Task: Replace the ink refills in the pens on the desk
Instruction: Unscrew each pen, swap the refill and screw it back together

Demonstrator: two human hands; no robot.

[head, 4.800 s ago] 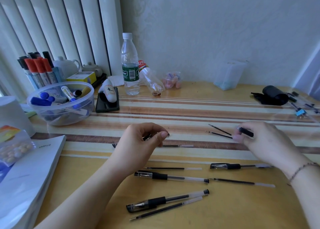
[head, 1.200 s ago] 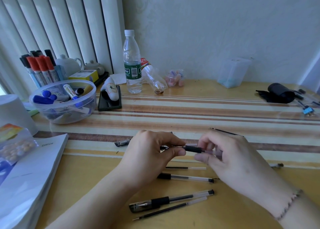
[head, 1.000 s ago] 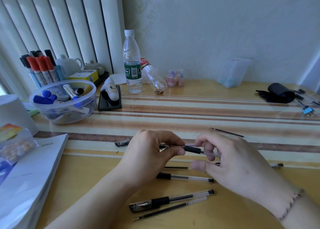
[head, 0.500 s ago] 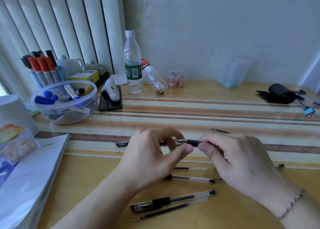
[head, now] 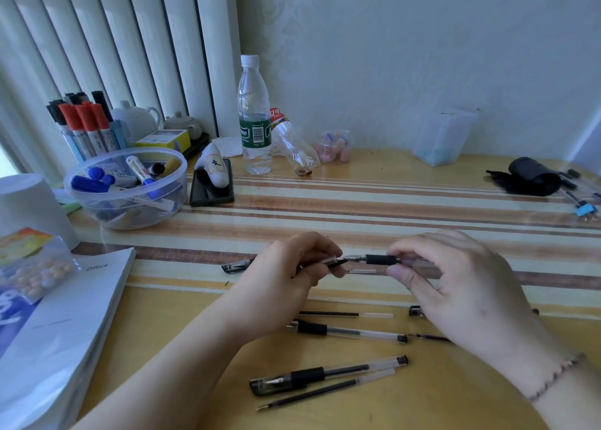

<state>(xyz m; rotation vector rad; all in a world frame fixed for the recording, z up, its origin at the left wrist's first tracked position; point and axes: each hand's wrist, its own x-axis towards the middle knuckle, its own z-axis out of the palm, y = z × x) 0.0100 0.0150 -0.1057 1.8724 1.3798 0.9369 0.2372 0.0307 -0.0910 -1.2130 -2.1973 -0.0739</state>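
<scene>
On the striped yellow table (head: 422,202), mid-way across, my right hand (head: 455,283) pinches the clear black-gripped pen barrel (head: 382,260) while my left hand (head: 292,276) pinches its small clear nose cone (head: 333,261). I should keep both aligned, twisting gently.

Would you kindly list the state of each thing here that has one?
Pen in hand: lifted, held by both hands, tip bare.
Left hand: pinching the pen's tip end.
Right hand: gripping its barrel.
Nearest pen: lying capped on the desk.
Loose refill: lying beside it.
Water bottle: upright, capped.
Clear bottle: on its side.
</scene>
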